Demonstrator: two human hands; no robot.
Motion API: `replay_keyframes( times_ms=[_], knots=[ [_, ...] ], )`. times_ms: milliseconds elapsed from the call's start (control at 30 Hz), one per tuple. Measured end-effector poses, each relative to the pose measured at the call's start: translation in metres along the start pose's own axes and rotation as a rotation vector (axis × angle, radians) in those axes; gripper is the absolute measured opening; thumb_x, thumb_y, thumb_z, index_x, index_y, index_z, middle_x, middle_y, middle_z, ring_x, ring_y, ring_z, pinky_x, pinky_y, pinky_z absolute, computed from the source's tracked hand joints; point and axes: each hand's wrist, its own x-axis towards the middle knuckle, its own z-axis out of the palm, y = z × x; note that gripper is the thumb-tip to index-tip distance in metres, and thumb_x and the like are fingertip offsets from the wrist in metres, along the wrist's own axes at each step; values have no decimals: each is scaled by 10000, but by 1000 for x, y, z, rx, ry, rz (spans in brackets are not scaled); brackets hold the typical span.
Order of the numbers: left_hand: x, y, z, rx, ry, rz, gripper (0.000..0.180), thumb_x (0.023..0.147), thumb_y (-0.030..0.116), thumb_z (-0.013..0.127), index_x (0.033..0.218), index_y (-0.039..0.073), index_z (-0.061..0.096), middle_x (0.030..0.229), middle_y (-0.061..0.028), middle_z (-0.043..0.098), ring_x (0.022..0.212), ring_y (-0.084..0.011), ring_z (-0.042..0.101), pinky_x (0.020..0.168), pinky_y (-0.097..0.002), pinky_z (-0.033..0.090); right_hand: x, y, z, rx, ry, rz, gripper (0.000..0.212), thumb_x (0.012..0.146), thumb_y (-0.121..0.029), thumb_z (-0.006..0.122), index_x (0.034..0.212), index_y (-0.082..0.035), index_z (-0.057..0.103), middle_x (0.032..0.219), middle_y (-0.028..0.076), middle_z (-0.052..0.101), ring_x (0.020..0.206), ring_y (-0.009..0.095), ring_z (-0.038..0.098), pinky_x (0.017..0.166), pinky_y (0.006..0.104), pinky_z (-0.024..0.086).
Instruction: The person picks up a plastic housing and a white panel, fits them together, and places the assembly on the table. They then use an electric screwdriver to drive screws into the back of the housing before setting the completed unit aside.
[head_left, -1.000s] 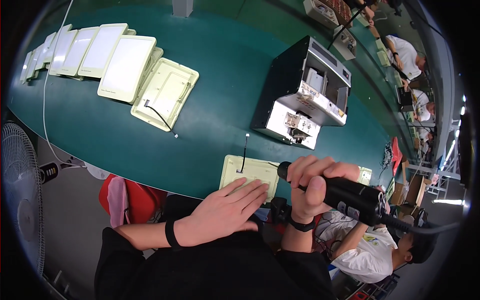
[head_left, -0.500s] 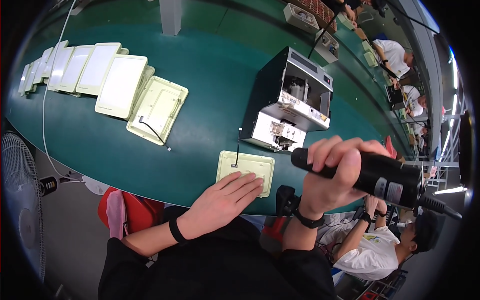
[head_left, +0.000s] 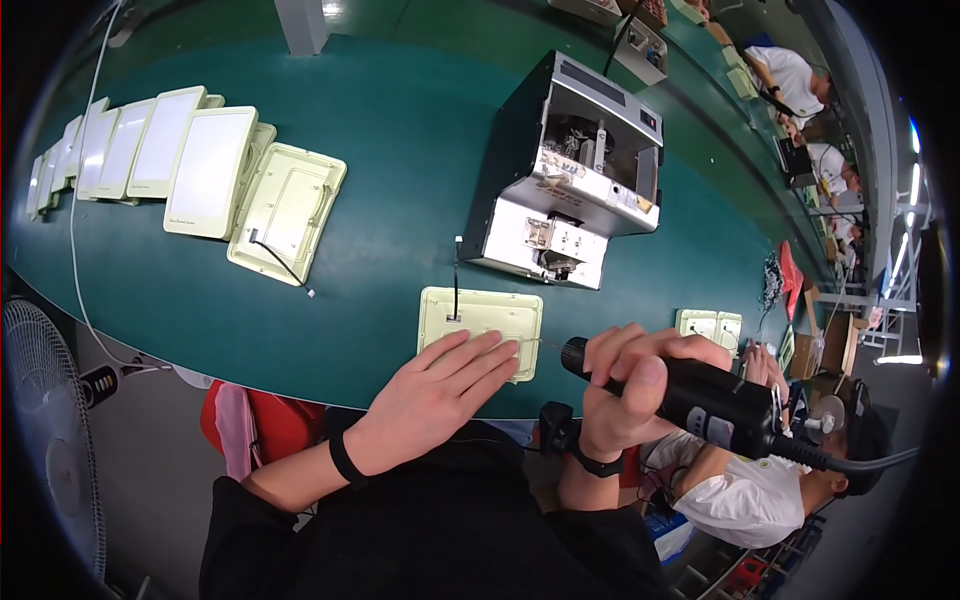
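Flat on a pale green plastic panel (head_left: 432, 305), my left hand (head_left: 440, 385) rests with its fingers stretched out. A short black cable (head_left: 457, 278) with a white connector sticks out from the panel's far side. My right hand (head_left: 640, 385) is wrapped round a black electric screwdriver (head_left: 690, 400), tilted so that its thin bit points left to the panel's right edge. Whether the bit touches the panel I cannot tell. A cord runs from the tool's rear end to the right.
A black and silver screw feeder machine (head_left: 575, 170) stands beyond the panel. Stacked panels with white faces (head_left: 210, 165) and one cabled panel (head_left: 285, 210) lie at the left. A fan (head_left: 50, 430) stands left of the table. A co-worker in white (head_left: 740, 500) sits at the right.
The screwdriver has come down and left toward the panel, its bit now showing. My left hand stays on the panel. The view has shifted a little, bringing other panels at the right into sight.
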Motion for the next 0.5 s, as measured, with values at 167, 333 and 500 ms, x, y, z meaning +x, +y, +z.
replay_keyframes(
  times_ms=[167, 333, 500],
  knots=[
    [2, 3, 0, -9, -12, -16, 498, 925, 81, 640, 1422, 98, 659, 1533, -26, 618, 1429, -227, 566, 1202, -436, 437, -4, 5, 1, -53, 46, 8, 303, 996, -156, 672, 1154, -115, 417, 666, 55, 460, 455, 169, 447, 457, 348, 454],
    [3, 5, -1, 17, -17, -20, 515, 924, 90, 641, 1439, 88, 642, 1535, -39, 611, 1447, -236, 552, 1216, -438, 421, -5, 9, -2, -40, 19, -2, 283, 1002, -138, 654, 1131, -117, 403, 665, 54, 456, 458, 168, 442, 464, 353, 458],
    [1, 6, 0, 41, -2, -16, 528, 922, 100, 642, 1449, 75, 627, 1537, -43, 603, 1452, -236, 544, 1221, -441, 413, -5, 11, -9, 23, -6, -8, 272, 1003, -123, 651, 1149, -113, 422, 671, 54, 463, 474, 169, 449, 465, 351, 455]
  ],
)
